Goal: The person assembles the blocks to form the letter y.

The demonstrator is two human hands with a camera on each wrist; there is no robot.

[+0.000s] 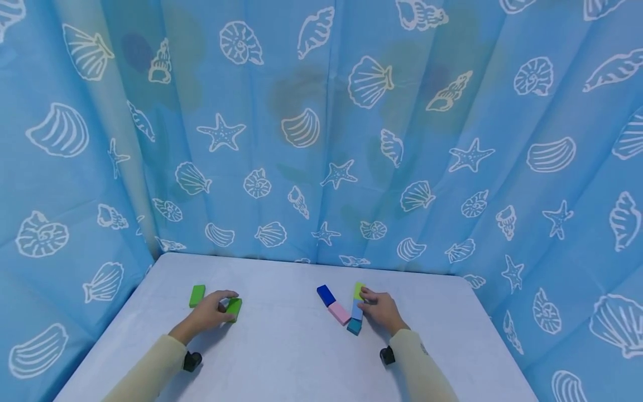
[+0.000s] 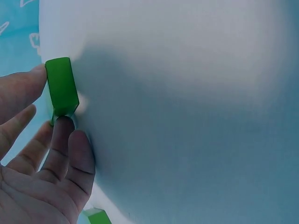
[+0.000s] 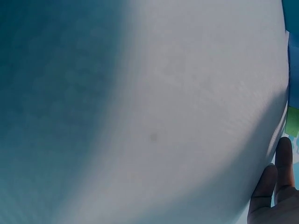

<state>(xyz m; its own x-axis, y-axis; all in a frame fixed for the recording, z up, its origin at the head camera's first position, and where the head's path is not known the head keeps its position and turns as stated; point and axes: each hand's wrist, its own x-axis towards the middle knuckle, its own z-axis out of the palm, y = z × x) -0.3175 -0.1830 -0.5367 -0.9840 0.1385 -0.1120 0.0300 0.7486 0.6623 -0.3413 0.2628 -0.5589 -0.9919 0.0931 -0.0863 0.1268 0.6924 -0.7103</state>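
On the table's left side my left hand (image 1: 208, 311) pinches a green block (image 2: 63, 86) between thumb and fingertips. A second green block (image 1: 197, 296) lies beyond that hand, apart from it. Toward the right, blocks form a V: dark blue (image 1: 325, 294) and pink (image 1: 339, 312) make one arm, while a yellow-green block (image 1: 359, 289) and a light blue block (image 1: 356, 310) make the other. A teal block (image 1: 354, 326) sits at the near point. My right hand (image 1: 384, 312) is beside the right arm, its fingertips at the yellow-green and light blue blocks, without a visible grip.
A white table (image 1: 281, 357) carries the blocks. Blue curtains (image 1: 301, 167) with white shell and starfish drawings stand behind it and along both sides. A dark wrist device (image 1: 192, 361) is worn under each sleeve's cuff.
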